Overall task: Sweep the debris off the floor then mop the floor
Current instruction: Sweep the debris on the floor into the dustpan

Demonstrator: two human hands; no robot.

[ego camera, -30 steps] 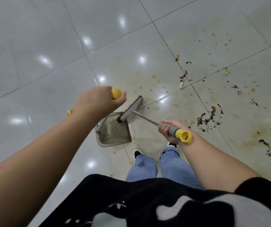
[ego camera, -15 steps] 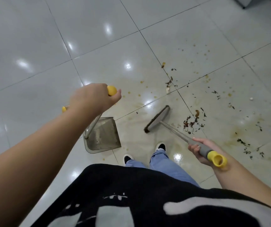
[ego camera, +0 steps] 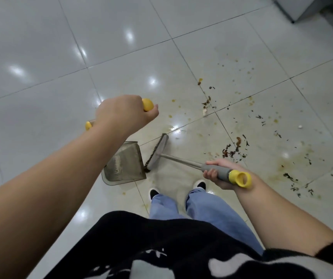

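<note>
My left hand (ego camera: 124, 113) grips the yellow-tipped handle of a grey translucent dustpan (ego camera: 124, 167), whose pan rests on the tiled floor in front of my feet. My right hand (ego camera: 219, 174) holds the grey grip of a short broom (ego camera: 157, 152) with a yellow end cap. The broom's head lies against the dustpan's right-hand lip. Dark leafy debris (ego camera: 233, 151) lies in a small pile to the right of the broom, and more scraps (ego camera: 207, 102) are scattered farther out along a tile seam. Yellowish stains (ego camera: 294, 162) mark the tiles at right.
Glossy pale tiles (ego camera: 41, 57) stretch away to the left and ahead. A grey cabinet corner (ego camera: 294, 7) stands at the top right. My shoes (ego camera: 154, 193) and blue trouser legs are just behind the dustpan.
The broom head swept left from the open tile to the dustpan's lip. My right hand rose and moved left with the handle. The dustpan shifted slightly.
</note>
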